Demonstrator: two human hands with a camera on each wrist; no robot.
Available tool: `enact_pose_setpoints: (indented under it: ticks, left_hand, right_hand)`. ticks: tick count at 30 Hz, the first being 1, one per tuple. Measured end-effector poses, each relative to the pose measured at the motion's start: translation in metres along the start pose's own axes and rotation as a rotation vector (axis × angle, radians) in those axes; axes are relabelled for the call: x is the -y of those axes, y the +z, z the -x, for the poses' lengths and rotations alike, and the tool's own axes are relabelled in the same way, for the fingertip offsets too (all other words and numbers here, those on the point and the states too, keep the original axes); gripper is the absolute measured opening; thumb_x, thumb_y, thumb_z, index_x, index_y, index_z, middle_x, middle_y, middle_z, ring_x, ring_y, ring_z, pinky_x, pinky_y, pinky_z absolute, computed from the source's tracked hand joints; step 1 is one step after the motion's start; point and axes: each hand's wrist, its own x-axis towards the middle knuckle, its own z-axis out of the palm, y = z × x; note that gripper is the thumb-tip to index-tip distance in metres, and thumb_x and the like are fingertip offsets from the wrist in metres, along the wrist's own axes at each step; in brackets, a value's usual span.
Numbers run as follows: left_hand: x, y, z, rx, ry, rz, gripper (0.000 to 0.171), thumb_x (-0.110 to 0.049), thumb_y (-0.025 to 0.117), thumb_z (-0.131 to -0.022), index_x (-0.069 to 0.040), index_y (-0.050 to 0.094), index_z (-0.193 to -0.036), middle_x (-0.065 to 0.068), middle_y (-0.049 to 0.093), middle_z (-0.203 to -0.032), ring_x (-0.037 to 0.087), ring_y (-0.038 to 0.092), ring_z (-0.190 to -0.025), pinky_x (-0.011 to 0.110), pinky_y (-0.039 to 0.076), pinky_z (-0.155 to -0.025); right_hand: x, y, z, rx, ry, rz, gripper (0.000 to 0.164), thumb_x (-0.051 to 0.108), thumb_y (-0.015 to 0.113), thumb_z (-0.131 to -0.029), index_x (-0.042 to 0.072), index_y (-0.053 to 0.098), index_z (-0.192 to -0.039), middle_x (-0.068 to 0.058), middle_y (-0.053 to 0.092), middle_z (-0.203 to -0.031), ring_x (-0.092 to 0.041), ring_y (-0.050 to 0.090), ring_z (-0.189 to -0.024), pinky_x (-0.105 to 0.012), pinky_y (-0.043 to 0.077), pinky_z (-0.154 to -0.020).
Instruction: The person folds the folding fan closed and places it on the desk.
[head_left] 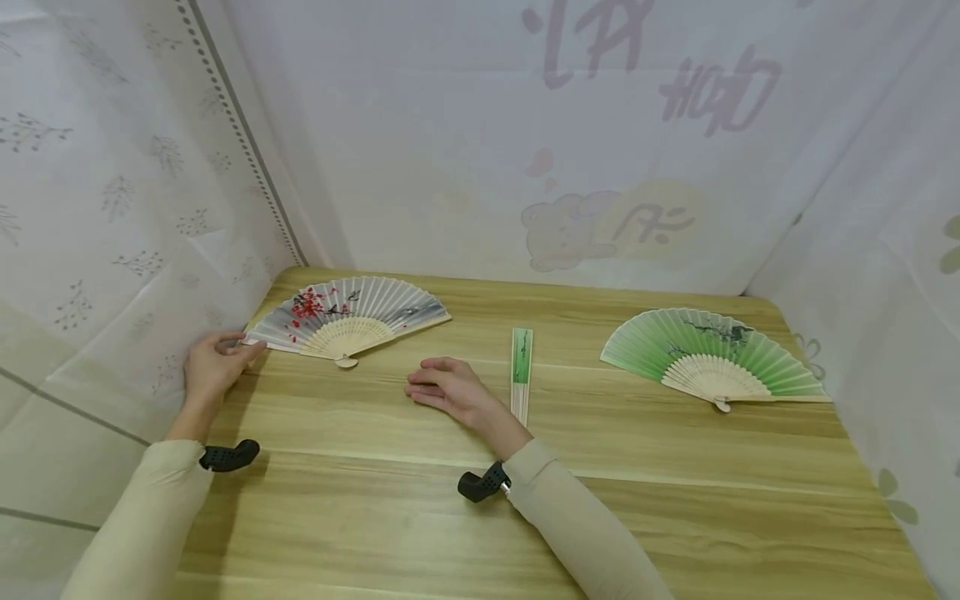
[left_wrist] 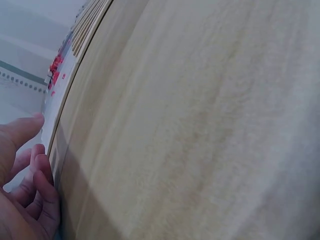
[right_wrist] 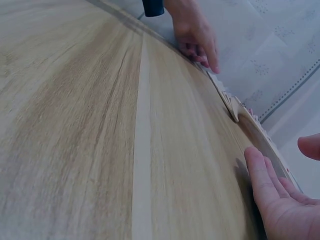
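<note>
In the head view, a spread grey-white folding fan [head_left: 408, 304] with red blossoms lies at the table's back left. At its left end, my left hand [head_left: 213, 367] pinches the fan's corner between thumb and fingers. The left wrist view shows the fan's edge [left_wrist: 70, 87] at the thumb and curled fingers. My right hand [head_left: 457, 392] hovers low, in front of the fan's right side, holding nothing. Its fingers [right_wrist: 265, 175] are loosely extended, apart from the fan.
A closed green folding fan [head_left: 522, 358] lies just right of my right hand. Farther right, a spread green folding fan [head_left: 637, 346] rests near the table's edge. Fabric walls [head_left: 420, 150] rise behind and beside the wooden table [head_left: 360, 517].
</note>
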Motion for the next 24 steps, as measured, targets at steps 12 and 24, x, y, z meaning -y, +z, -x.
enact_pose_setpoints:
  ticks: [12,24]
  left_hand:
    - [0.0022,-0.0003,-0.0051,-0.010,-0.039,-0.092,0.065,-0.032,0.079,-0.090,0.006,0.057,-0.138,-0.008,0.058,-0.083,0.001,0.052,-0.067,0.020,0.046,-0.054]
    - [-0.0005,0.0000,-0.0019,-0.016,-0.024,-0.179,0.065,-0.037,0.077,-0.092,0.005,0.058,-0.137,0.012,0.063,-0.101,0.005,0.052,-0.073,0.021,0.045,-0.057]
  right_hand:
    - [0.0037,0.0059,0.0000,0.027,-0.010,-0.042,0.047,-0.009,0.053,-0.101,-0.015,0.035,-0.144,-0.034,0.057,-0.127,-0.044,0.062,-0.115,-0.042,0.050,-0.097]
    - [0.0004,0.0083,-0.0038,0.029,-0.010,-0.036,0.042,-0.006,0.049,-0.104,-0.015,0.036,-0.144,-0.036,0.052,-0.135,-0.045,0.056,-0.122,-0.043,0.047,-0.100]
